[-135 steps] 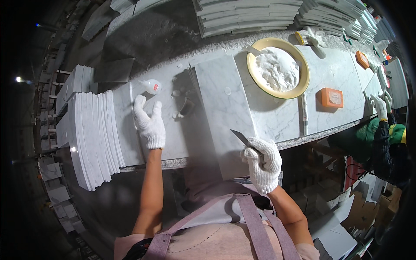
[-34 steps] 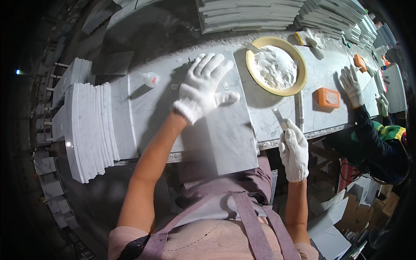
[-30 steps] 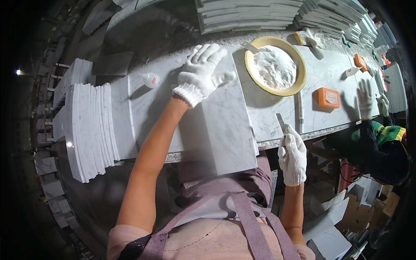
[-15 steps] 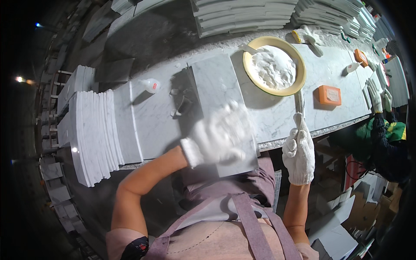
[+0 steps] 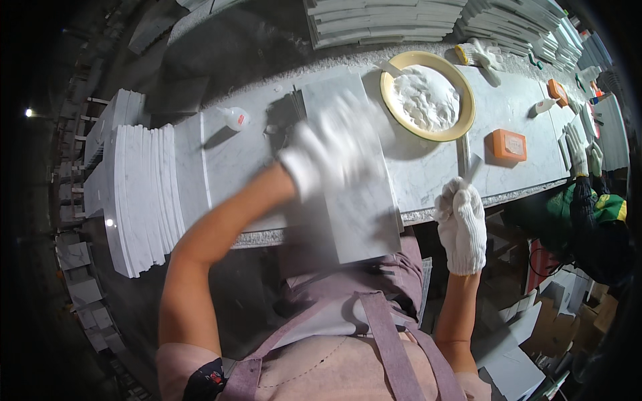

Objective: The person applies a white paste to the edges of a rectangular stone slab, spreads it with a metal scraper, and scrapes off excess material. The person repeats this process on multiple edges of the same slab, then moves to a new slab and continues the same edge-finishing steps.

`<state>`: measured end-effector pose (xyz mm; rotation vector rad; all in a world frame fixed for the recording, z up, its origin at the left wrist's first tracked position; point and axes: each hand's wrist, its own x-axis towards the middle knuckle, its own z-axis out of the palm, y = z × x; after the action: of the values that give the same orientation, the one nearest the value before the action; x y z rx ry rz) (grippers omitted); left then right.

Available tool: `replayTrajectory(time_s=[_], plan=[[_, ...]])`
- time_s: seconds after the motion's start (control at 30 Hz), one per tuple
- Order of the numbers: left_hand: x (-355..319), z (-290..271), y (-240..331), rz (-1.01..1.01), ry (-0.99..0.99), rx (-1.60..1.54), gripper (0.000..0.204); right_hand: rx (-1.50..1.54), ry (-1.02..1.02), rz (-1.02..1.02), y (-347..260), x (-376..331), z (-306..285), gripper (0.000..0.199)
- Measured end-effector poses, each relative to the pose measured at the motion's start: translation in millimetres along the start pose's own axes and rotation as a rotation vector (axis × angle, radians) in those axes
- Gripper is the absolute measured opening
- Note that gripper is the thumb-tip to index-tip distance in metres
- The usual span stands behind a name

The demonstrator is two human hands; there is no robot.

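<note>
A long grey-white marble tile [image 5: 364,220] lies on the bench in front of me, its near end jutting past the bench edge. Over its middle moves my left hand [image 5: 338,150], in a white knit glove; motion smears the fingers, so their state is unclear. My right hand [image 5: 461,224], gloved alike, is closed around a narrow flat-bladed scraper [image 5: 474,167], blade pointing up, just off the bench's front edge. Beyond it stands a cream bowl [image 5: 471,100] of white paste or powder [image 5: 426,100], with a flat tool [image 5: 391,69] leaning on its left rim.
Stacked tiles stand at left [image 5: 147,200] and at the back [image 5: 388,23]. A white squeeze bottle [image 5: 235,119] is left of the tile. An orange block [image 5: 509,145] lies right of the bowl, a spare glove [image 5: 485,55] behind it. Another person's gloved hands [image 5: 578,152] are at far right.
My left hand has swept away from me along the tile. My right hand has drawn slightly nearer, and the scraper's blade now tilts to the right.
</note>
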<state>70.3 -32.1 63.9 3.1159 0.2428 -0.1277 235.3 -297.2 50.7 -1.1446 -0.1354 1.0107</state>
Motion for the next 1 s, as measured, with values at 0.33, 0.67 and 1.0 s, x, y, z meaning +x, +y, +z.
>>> replayTrajectory(time_s=[0.33,0.67,1.0], plan=[[-44.6,23.7,24.7,-0.201,0.478,-0.133,0.048,-0.632,-0.001,-0.104,-21.2,41.2,49.9,0.036],[-70.9,48.8,65.3,-0.023,0.798,-0.505,0.045,-1.242,-0.301,-0.535,-0.4,117.6,103.3,0.030],[-65.6,59.5,64.0,0.010,0.922,-0.616,0.038,-1.420,-0.495,-0.649,-6.9,134.3,109.9,0.034]])
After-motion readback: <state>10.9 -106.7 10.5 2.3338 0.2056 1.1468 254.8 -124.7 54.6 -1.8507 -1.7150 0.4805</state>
